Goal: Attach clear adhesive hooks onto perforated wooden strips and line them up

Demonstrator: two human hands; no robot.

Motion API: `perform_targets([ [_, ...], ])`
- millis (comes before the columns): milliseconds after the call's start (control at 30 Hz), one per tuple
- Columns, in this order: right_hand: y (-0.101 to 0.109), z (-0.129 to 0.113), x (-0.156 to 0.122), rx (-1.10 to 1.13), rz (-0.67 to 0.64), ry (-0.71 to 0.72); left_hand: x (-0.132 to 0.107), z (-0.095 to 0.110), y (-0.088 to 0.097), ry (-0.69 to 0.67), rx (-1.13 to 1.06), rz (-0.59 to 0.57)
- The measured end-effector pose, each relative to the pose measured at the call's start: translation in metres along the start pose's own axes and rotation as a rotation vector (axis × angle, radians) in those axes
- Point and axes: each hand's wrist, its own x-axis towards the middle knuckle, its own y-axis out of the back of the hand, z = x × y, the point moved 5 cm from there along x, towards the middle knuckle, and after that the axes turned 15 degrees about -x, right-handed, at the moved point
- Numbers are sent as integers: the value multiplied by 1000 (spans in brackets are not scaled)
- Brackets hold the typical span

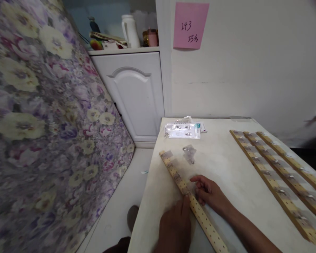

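A long wooden strip [173,174] drilled with rows of small holes lies slantwise on the white table [226,165]. My left hand [175,225] rests on the strip's near-left side, fingers curled, thumb touching its edge. Just right of the strip sits my right hand [209,193], fingers bent and pinched close to the wood; what they hold is too small to make out. A small clear bag [189,154] with metal parts lies just beyond the strip's far end.
A clear blister pack [183,130] of small metal pieces lies at the table's back. Three similar wooden strips [276,175] with clips lie side by side at the right. A floral mattress [42,123] leans at the left, a white cabinet [134,95] behind.
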Motion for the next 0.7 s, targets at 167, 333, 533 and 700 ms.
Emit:
perform_targets([
  [167, 0, -2, -1, -19, -2, 9, 0, 0, 1, 4, 1, -9],
  [333, -1, -2, -1, -40, 7, 18, 1, 2, 2, 0, -4, -3],
  [533, 0, -4, -3, -68, 32, 22, 5, 2, 5, -5, 7, 10],
  [700, 23, -8, -2, -212, 244, 72, 3, 1, 4, -5, 4, 7],
])
